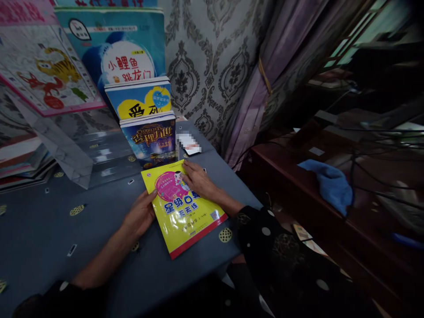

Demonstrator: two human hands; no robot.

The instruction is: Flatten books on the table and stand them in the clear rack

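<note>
1. In the head view, the background is a grey wall (220,48) with dark ornamental pattern, and beside it hangs a purple fabric curtain (247,110), tied with a yellowish cord (264,76).
2. The counter (96,225) has a blue-grey covering with yellow pineapple prints.
3. On it stands a clear plastic stepped rack (77,152), which carries upright picture-cover books (149,137) in rows; at the far left there is a pile of flat books (24,154).
4. The yellow, rectangular, glossy paper book (185,223) with a red lower band is in front of the rack, between the two hands, cover upward. I cannot tell whether it touches the counter.
5. The left hand (141,216) has its grip clamped on the left edge of this book, thumb upon the cover.
6. The right hand (200,181) lies over the upper right edge, thumb on the cover; whether its grip is closed, I cannot tell.
7. Behind the right hand lies a flat device with a bright screen (188,143), partly pixelated.
8. At the right, a blue soft cloth (331,185) lies on a dark reddish-brown surface (291,170).
</note>
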